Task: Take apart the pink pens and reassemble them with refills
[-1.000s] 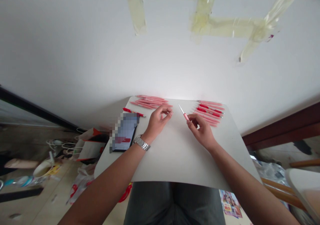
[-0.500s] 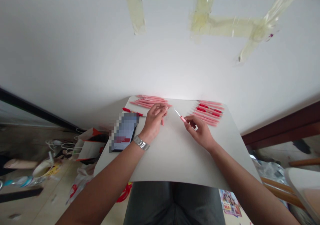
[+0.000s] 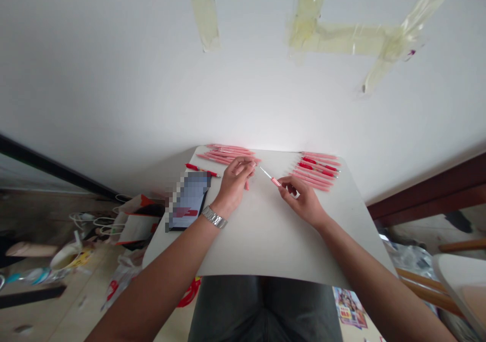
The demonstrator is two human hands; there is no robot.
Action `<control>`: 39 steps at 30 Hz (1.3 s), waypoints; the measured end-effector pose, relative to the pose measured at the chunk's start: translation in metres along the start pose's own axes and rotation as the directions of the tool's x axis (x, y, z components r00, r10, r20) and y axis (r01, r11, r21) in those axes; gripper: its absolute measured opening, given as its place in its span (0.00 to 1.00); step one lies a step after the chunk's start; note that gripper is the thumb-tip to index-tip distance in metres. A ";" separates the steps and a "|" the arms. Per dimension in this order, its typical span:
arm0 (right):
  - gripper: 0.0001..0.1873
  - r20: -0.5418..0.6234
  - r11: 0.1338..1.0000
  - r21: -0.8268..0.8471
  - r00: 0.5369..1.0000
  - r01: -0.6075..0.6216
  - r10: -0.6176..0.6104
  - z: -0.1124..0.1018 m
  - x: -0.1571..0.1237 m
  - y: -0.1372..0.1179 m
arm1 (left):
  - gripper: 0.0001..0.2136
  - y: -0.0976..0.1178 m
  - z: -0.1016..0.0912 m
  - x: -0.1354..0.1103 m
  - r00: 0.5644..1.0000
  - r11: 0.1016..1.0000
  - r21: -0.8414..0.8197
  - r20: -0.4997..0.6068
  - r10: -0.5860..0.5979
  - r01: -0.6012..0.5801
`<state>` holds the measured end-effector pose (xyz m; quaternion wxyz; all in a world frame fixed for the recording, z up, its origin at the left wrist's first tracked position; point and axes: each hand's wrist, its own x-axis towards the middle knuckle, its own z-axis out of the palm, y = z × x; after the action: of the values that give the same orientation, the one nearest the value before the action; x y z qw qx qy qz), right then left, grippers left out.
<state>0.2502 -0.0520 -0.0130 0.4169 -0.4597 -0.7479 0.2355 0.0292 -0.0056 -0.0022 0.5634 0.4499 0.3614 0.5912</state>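
My right hand point(image 3: 299, 198) is closed on a pink pen's body point(image 3: 276, 181), whose thin pale refill point(image 3: 265, 171) sticks out bare and points up and left. My left hand point(image 3: 236, 180) is pinched, its fingertips beside the refill's tip; what they hold is too small to make out. A short pink piece point(image 3: 247, 185) shows just under the left fingers, and I cannot tell whether it is held or lies on the table. Behind the left hand lies a pile of pink pens point(image 3: 228, 152). Beyond my right hand is a row of pink pens point(image 3: 313, 180) with red pens point(image 3: 319, 166) among them.
A blurred-out phone or tablet point(image 3: 190, 200) lies on the left of the white table point(image 3: 261, 241), with a red pen point(image 3: 202, 170) just above it. The wall point(image 3: 261, 104) borders the table's far edge. Bags point(image 3: 132, 220) stand on the floor at left.
My right hand has shifted slightly left, bringing the refill's tip up to the left fingertips. The left hand stays where it was.
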 end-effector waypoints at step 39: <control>0.09 0.007 1.000 0.014 1.000 -0.002 0.002 0.001 -0.001 0.002 | 0.14 0.005 0.001 -0.006 0.985 0.984 0.160 0.161 0.055 -0.081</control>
<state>0.2505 -0.0523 -0.0153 0.4175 -0.4568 -0.7470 0.2429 0.0279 -0.0120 0.0024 0.5300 0.5523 0.3484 0.5410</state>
